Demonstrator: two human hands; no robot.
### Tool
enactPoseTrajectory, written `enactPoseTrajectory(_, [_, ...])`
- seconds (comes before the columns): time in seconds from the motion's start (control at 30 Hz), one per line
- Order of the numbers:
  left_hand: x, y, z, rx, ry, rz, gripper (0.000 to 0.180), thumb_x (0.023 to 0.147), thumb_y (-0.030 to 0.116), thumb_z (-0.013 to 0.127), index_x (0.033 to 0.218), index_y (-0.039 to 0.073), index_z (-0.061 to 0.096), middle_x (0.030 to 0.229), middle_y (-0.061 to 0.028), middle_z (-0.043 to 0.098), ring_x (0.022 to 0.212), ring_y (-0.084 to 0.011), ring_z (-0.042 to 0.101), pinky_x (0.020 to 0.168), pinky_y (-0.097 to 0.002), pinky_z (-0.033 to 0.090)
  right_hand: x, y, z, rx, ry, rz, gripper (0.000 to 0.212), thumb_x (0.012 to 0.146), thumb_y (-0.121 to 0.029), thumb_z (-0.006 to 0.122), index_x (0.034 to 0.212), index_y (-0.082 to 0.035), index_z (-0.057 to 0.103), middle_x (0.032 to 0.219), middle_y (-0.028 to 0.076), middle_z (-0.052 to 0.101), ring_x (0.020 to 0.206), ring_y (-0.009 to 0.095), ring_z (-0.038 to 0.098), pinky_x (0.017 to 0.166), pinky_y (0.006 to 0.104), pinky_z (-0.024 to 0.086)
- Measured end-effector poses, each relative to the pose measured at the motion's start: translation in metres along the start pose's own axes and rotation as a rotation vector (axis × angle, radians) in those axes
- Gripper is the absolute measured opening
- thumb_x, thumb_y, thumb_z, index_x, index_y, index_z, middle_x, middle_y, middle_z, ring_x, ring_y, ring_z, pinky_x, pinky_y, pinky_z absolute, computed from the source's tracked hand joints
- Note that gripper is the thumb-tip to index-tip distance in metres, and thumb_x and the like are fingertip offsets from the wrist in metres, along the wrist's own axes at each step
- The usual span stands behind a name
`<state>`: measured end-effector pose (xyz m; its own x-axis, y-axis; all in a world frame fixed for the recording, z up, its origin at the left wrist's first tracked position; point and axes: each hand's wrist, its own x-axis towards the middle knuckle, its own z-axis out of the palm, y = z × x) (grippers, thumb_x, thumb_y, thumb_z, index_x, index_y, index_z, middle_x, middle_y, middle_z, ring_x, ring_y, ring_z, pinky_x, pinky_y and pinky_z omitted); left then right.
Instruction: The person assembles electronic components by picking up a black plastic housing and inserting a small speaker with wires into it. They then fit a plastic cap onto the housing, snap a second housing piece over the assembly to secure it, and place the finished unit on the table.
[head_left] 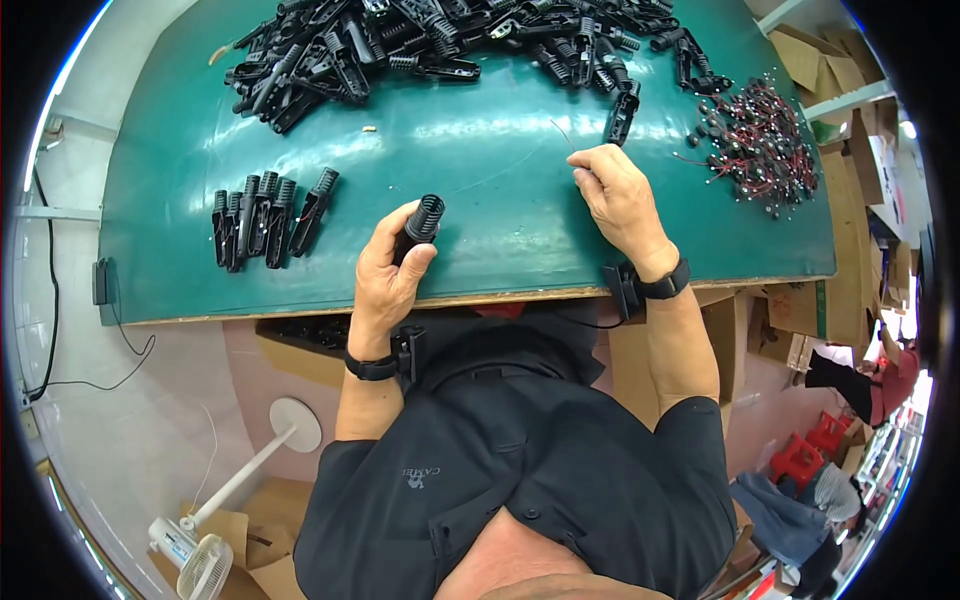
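Observation:
My left hand (388,275) is closed round a black plastic handle part (427,212), its ribbed, coil-like sleeve pointing up and away from me. Off to the right, my right hand (622,205) is raised over the table with thumb and forefinger pinched together. A thin wire (562,132) sticks out from those fingertips; its full length is hard to make out. Just beyond the right hand lies another black handle part (622,115). To the left of my left hand, several similar black parts (262,215) lie side by side in a row.
A large heap of black handle parts (345,55) spreads along the far side of the green table (520,240). At the right sits a pile of small components with red and black wires (755,145). Cardboard boxes (850,290) stand beyond the right edge. A white fan (205,565) is below left.

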<state>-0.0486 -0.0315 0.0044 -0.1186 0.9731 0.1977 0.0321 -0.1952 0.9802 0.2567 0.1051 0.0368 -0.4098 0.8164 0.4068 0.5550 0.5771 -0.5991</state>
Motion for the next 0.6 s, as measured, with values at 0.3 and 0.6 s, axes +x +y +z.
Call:
enactPoseTrajectory(0.3, [0.003, 0.001, -0.004, 0.215, 0.012, 0.101, 0.056, 0.093, 0.022, 0.085, 0.14, 0.006, 0.06, 0.111, -0.0027, 0.07, 0.097, -0.012, 0.062, 0.089, -0.0274, 0.052, -0.006, -0.041, 0.017, 1.09, -0.145, 0.463, 0.022, 0.102, -0.002, 0.066, 0.124, 0.003, 0.069, 0.109, 0.009, 0.072, 0.09, 0.014, 0.071, 0.076, 0.0289, 0.061])
enactPoseTrajectory(0.6, [0.0, -0.003, -0.001, 0.25, 0.061, 0.068, 0.058, 0.086, 0.013, 0.088, 0.138, 0.007, 0.063, 0.11, -0.0048, 0.069, 0.094, -0.0143, 0.063, 0.085, -0.0286, 0.053, -0.013, -0.071, 0.009, 1.045, -0.183, 0.311, 0.027, 0.104, -0.007, 0.067, 0.13, 0.002, 0.066, 0.105, 0.012, 0.072, 0.08, 0.014, 0.072, 0.066, 0.0247, 0.06])
